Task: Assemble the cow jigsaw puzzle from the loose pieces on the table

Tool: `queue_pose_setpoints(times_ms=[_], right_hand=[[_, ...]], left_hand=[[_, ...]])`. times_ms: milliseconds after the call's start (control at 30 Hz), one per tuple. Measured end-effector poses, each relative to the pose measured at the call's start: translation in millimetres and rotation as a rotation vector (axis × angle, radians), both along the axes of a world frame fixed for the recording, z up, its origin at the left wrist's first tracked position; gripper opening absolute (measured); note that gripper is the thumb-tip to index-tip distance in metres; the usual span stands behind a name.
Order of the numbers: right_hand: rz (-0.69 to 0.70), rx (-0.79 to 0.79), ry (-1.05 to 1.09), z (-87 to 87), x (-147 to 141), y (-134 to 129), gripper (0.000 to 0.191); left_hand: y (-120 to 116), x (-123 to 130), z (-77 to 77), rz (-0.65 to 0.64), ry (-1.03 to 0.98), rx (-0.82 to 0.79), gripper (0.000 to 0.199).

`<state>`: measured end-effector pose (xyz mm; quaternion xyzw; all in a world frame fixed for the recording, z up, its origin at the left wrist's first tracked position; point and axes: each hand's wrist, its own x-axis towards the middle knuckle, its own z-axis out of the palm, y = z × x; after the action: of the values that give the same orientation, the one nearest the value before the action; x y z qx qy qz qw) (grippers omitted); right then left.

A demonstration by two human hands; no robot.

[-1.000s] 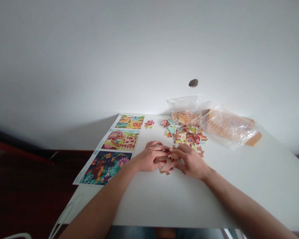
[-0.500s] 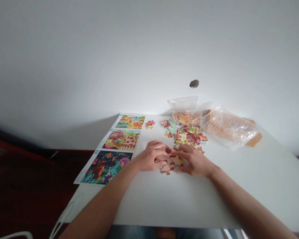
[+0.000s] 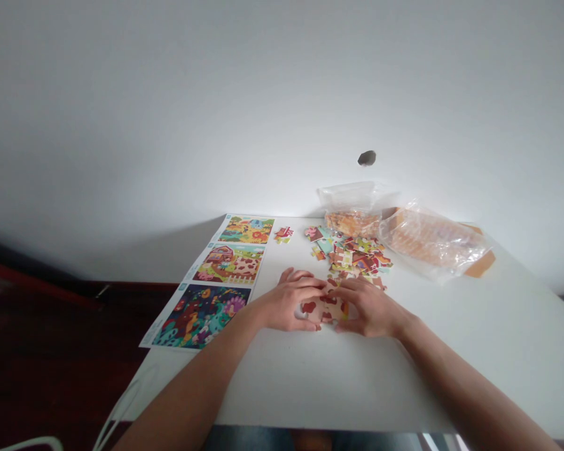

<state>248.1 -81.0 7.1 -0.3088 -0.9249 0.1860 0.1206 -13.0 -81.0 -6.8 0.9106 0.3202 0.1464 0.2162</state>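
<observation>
Several joined jigsaw puzzle pieces (image 3: 318,309), pale pink with dark red patches, lie flat on the white table between my hands. My left hand (image 3: 292,305) grips their left side, thumb at the near edge and fingers curved over the far edge. On the right side, my right hand (image 3: 371,308) grips the same pieces with thumb and fingers, close to a yellow bit. The fingers partly hide the pieces. Just beyond my hands lies a pile of loose puzzle pieces (image 3: 352,254) in mixed colours.
A picture sheet (image 3: 258,275) with three printed scenes lies at the left. Near it is a small red puzzle cluster (image 3: 283,234). At the back stand a clear bag of pieces (image 3: 352,222) and another plastic bag (image 3: 432,241) over orange card. The wall (image 3: 282,125) rises behind.
My left hand has moved slightly right and nearer, its thumb now at the near edge of the joined pieces. My right hand has shifted a little, still on their right side.
</observation>
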Motion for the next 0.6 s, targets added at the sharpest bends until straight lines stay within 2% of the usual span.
queue_pose_setpoints(times_ms=[133,267,500,600], right_hand=[[-0.021,0.014,0.016,2.3,1.2,-1.5,0.043],[-0.055,0.024,0.061,1.5,1.1,-2.5,0.034],[-0.076,0.062,0.074,-4.5,-3.8,-4.9,0.039],[-0.083,0.068,0.088,-7.4,-4.1,-3.6,0.039]], left_hand=[[-0.5,-1.9,4.3,0.007,0.018,0.002,0.060],[0.0,-3.6,8.0,0.012,0.032,-0.004,0.057],[-0.1,-3.0,11.3,-0.002,0.034,-0.003,0.051],[-0.1,-3.4,9.9,-0.002,0.033,0.006,0.055]])
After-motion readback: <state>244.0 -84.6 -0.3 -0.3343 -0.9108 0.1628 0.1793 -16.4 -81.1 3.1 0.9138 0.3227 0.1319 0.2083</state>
